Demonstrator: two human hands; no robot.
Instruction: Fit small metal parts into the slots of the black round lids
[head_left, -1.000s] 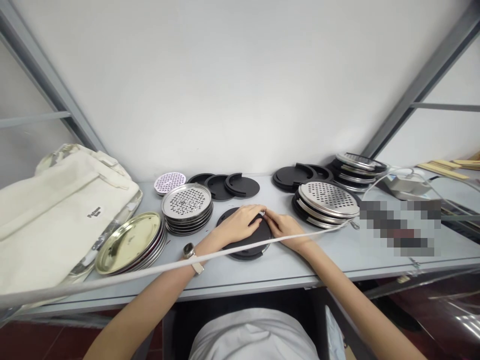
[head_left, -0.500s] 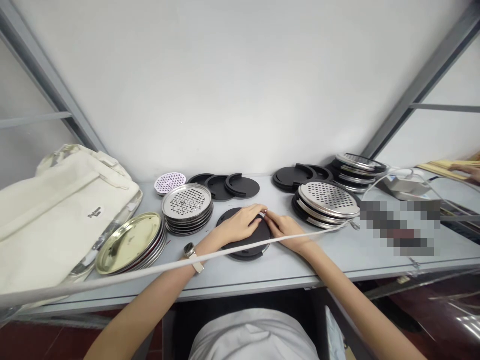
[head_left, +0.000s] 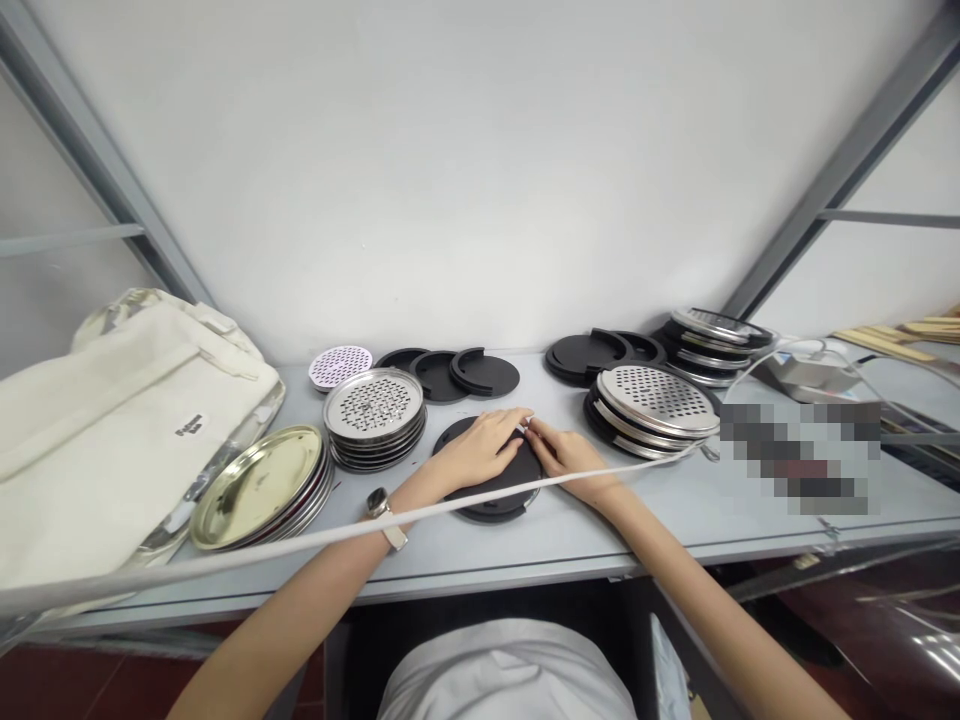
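A black round disc (head_left: 491, 488) with a raised rim along part of its edge lies flat on the table in front of me. My left hand (head_left: 476, 452) lies across its top, fingers bent together and gripping toward the far right rim. From the right, my right hand (head_left: 566, 458) meets it there, with fingers closed at the disc's edge. A tiny pale bit shows between the fingertips of both hands; what it is cannot be made out. Left of the disc stands a stack of perforated metal discs (head_left: 375, 405). Another perforated-top stack (head_left: 656, 400) stands to the right.
Gold and silver round plates (head_left: 259, 485) lie stacked beside a cream bag (head_left: 135, 430) at left. A lilac perforated disc (head_left: 341, 367) and black discs (head_left: 499, 375) lie by the wall. A white cord (head_left: 450, 503) crosses before my forearms. Another stack (head_left: 712, 340) stands back right.
My hands stay on the black disc, with only slight finger movement. Another person's hand at the far right edge has gone out of view.
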